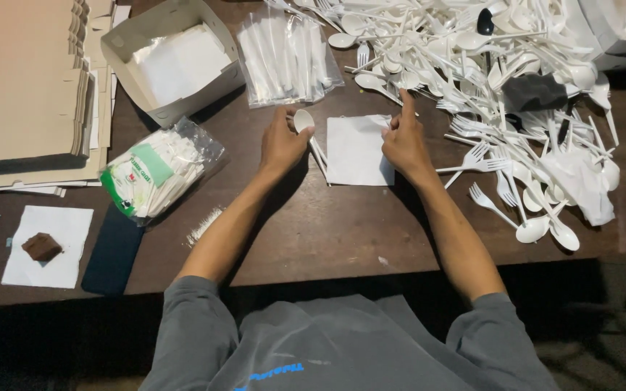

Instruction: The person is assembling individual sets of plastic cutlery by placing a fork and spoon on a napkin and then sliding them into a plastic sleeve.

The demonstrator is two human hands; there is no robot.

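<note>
Centrally on the dark brown wooden table (342, 239), the left hand (282, 141) has its fingers closed around a white plastic spoon (306, 123), with the bowl of the spoon showing above the thumb and the handle running down toward the near right. Just beside it lies a white square paper napkin (356, 150), flat on the table. The right hand (402, 139) rests on the right edge of this napkin, fingers curled loosely with the index finger extended toward the far side, gripping nothing that is visible. Far right of the hands spreads a large loose pile of white plastic forks and spoons (501, 80). Far of the napkin lies a stack of clear sleeved cutlery packs (288, 54). Left of the left hand sits 1 clear plastic bag with a green label (157, 174), and beyond it an open cardboard box (172, 61).
</note>
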